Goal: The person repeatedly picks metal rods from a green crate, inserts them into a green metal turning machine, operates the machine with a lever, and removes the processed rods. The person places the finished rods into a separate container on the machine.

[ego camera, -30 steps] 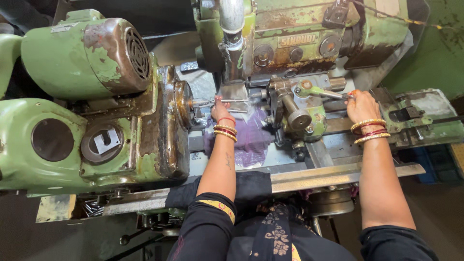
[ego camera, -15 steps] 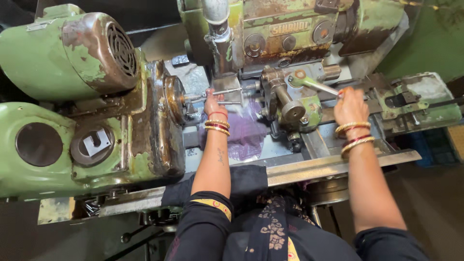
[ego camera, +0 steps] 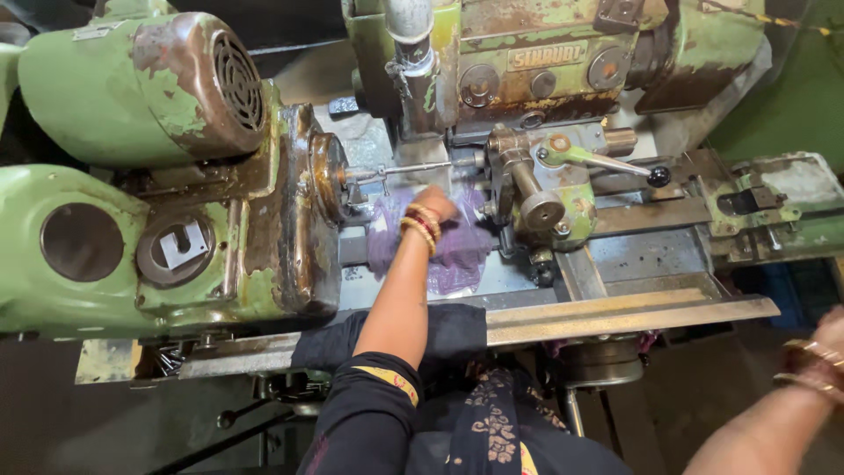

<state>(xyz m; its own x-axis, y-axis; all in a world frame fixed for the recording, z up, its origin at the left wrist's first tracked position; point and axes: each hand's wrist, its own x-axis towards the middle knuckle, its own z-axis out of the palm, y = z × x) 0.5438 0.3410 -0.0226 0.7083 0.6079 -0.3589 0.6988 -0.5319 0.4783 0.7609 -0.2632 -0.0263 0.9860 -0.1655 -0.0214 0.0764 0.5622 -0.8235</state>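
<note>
Head view: left hand is reaching into the green lathe, lying on the purple cloth on the bed just below the thin metal rod sticking out of the chuck; fingers are curled down against the cloth, but whether the grip is actually pinching it can't be told. Right hand is hanging well off the machine at the frame's lower right edge, mostly cut off, grip state unreadable, while the black-knobbed lever on the carriage is sitting untouched.
</note>
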